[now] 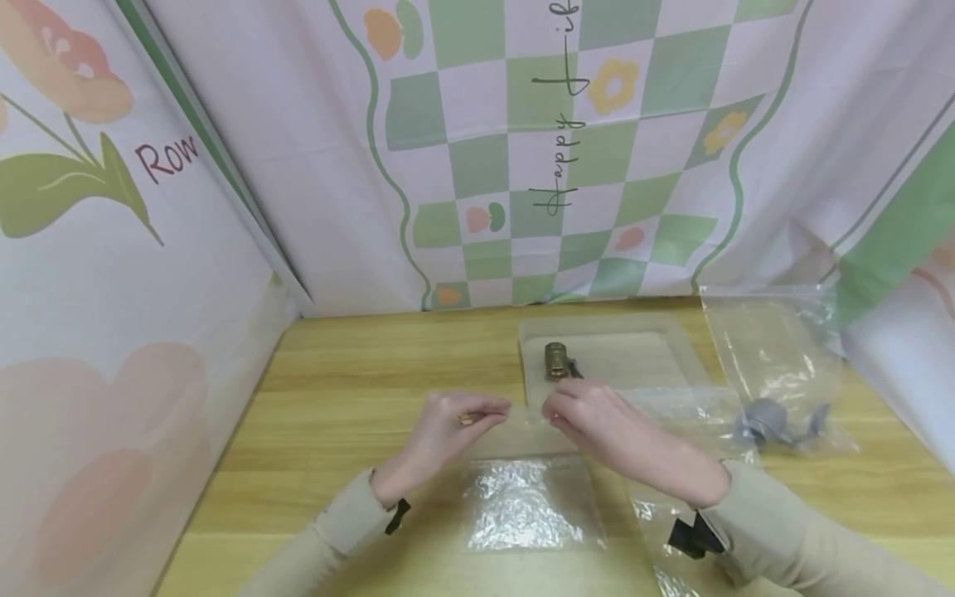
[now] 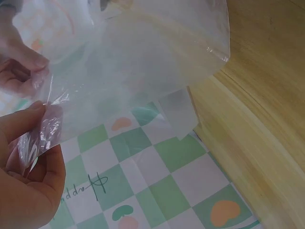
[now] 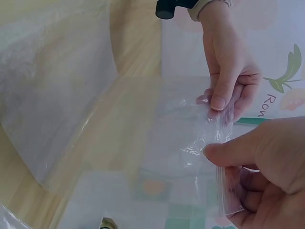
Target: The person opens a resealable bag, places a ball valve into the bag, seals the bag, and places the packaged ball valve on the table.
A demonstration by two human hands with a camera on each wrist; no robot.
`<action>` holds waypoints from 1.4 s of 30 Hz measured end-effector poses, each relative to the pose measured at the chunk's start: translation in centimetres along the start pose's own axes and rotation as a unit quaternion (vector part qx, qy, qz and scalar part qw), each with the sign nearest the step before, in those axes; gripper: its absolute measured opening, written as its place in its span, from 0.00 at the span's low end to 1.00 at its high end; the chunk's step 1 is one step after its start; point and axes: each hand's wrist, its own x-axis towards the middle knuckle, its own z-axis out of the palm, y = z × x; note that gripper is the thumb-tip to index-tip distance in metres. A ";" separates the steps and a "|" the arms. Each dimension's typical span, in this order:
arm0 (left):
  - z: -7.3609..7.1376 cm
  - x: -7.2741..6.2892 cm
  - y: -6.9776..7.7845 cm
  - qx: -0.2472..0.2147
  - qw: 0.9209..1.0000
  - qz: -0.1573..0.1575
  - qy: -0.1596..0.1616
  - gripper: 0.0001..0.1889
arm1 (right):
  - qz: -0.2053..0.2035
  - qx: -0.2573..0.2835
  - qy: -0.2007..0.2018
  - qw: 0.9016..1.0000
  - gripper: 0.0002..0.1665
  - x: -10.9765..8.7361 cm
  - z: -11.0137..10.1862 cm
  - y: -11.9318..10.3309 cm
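A clear zip-top plastic bag [image 3: 176, 129] is stretched between the two hands, its ridged seal strip at the grip. My left hand [image 1: 443, 423] pinches one end of that top edge between thumb and fingers. At the other end, my right hand [image 1: 600, 419] pinches the edge, thumb on the near face. The left wrist view shows the bag's thin film bunched in the left fingers, and its body spreads away from the hands. Just beyond the right hand, a small bronze-coloured cylinder [image 1: 555, 361] with a dark piece [image 1: 574, 370] beside it sits in a translucent tray [image 1: 690, 365].
Another clear plastic sheet or bag [image 1: 530, 506] lies in front of the hands on the wooden table [image 1: 358, 356]. To the right, a clear zip bag [image 1: 776, 340] contains a grey object [image 1: 766, 419], with more clear plastic [image 1: 656, 531] nearby. Printed cloth [image 1: 477, 166] hangs behind the table.
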 end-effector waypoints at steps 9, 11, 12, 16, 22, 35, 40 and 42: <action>-0.1 -0.1 -0.1 0.004 1.000 -0.003 0.005 0.09 | -0.044 -0.003 0.023 0.999 0.11 0.1 -0.2 0.5; -0.2 -0.1 -0.1 0.004 1.000 -0.002 0.007 0.09 | -0.044 -0.018 0.032 0.998 0.08 0.1 -0.5 0.6; -0.3 -0.1 -0.1 0.005 1.000 -0.002 0.008 0.08 | -0.038 -0.024 0.032 0.998 0.06 0.1 -0.6 0.6; -0.3 -0.1 -0.1 0.007 1.000 0.015 0.004 0.08 | 0.025 0.005 -0.010 1.000 0.04 0.4 -1.4 0.4; 0.0 0.0 0.0 0.010 0.998 0.058 0.002 0.09 | 0.131 0.065 -0.090 0.985 0.11 0.8 -2.4 0.0; 0.1 0.0 0.2 -0.022 0.998 0.060 -0.026 0.09 | 0.124 0.084 -0.113 0.982 0.10 1.1 -2.8 0.1; 0.0 -0.1 0.3 -0.027 0.997 0.057 -0.033 0.09 | 0.128 0.080 -0.118 0.982 0.08 1.0 -2.9 0.1; 0.0 -0.1 0.4 -0.029 0.997 0.056 -0.034 0.09 | 0.137 0.074 -0.124 0.980 0.07 1.0 -2.9 0.1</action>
